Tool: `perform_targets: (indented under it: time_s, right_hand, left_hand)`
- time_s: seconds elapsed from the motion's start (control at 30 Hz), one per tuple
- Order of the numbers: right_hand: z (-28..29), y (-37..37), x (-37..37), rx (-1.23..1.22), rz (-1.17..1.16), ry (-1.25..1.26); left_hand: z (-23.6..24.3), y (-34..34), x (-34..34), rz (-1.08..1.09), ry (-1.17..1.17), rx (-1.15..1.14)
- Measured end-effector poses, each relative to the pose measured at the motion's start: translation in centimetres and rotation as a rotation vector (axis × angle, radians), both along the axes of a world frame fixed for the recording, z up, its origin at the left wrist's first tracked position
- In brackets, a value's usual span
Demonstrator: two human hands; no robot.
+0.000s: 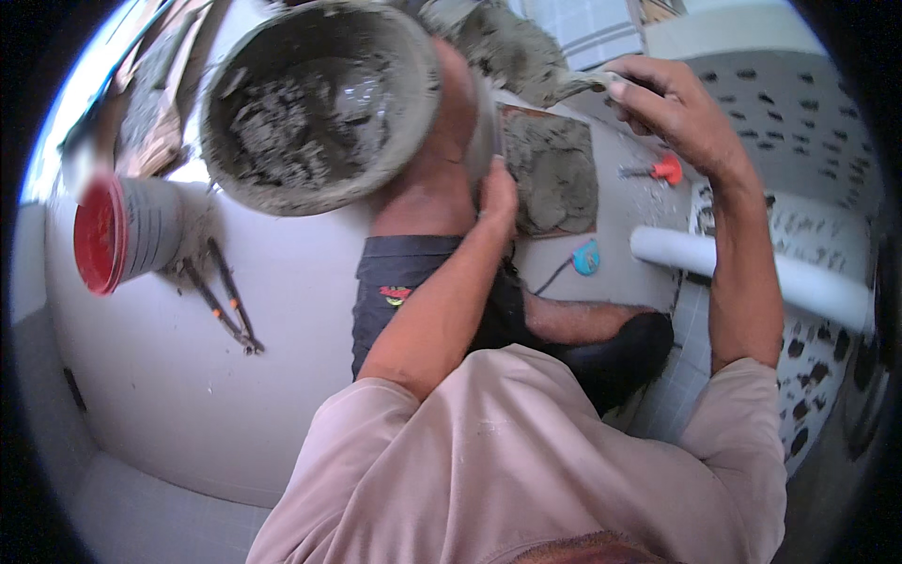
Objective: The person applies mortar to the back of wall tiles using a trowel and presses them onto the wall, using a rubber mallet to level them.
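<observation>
My right hand (669, 108) is raised at the upper right, closed round the mortar-coated handle of a trowel (575, 86). Its blade is hidden under a heap of wet grey mortar (498, 52). My left hand (498, 197) is beside my bent knee, curled at a pale upright edge (490, 117); its fingertips and most of that piece are hidden. Just right of it lies a brown-edged tile (596, 202) spread with grey mortar, thicker in a round patch. Left of my knee stands a wide tub (221, 169) with wet, lumpy mortar inside.
A red-and-white bucket (155, 230) lies tipped at left, near long-handled pincers (225, 301). A turquoise tape measure (584, 258) and a red-handled tool (665, 169) lie right of me. Beyond them are a white tube (752, 275) and a surface with dark dabs (808, 376).
</observation>
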State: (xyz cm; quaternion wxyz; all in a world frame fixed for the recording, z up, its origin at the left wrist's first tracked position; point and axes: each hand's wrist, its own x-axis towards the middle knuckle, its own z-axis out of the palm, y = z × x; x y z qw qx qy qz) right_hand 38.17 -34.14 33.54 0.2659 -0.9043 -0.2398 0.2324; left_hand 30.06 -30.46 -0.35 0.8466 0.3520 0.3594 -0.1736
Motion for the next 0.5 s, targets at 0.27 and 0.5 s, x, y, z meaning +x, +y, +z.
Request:
perform_targets:
  time_s: [0.27,0.5]
  right_hand:
    - [-7.5,-11.6,-9.5,0.133,-0.507,-0.563]
    - [-20.3,-11.1,-12.2,-0.113,-0.448,-0.628]
  left_hand:
    - [3.7,2.2,-0.7,0.080,0.052,-0.140]
    - [0.1,3.4,-0.3,0.083,-0.021,-0.077]
